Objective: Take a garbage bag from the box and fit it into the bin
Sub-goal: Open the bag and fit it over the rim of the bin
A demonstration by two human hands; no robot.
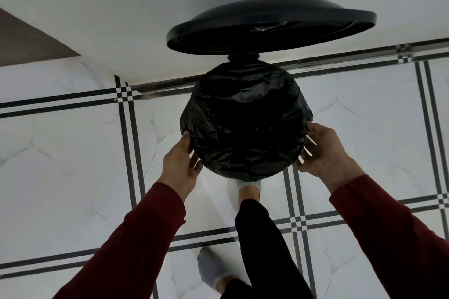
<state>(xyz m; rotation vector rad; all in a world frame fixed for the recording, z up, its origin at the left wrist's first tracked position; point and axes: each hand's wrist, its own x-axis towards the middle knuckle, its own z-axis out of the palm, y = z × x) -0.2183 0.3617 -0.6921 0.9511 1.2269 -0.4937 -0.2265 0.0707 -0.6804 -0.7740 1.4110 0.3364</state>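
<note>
A black garbage bag (245,121) is stretched over the round mouth of the bin, covering the rim and hiding the bin body beneath it. The bin's black lid (269,24) stands raised behind it on a hinge. My left hand (181,162) presses against the bag's lower left edge, thumb on the plastic. My right hand (325,153) holds the lower right edge, fingers spread along the bag's side. The box of bags is out of view.
The bin stands on a white marble-look tiled floor (73,165) with black stripe borders, against a white wall (121,7). My foot in a grey sock (247,187) rests at the bin's front base. My other foot (211,272) is further back.
</note>
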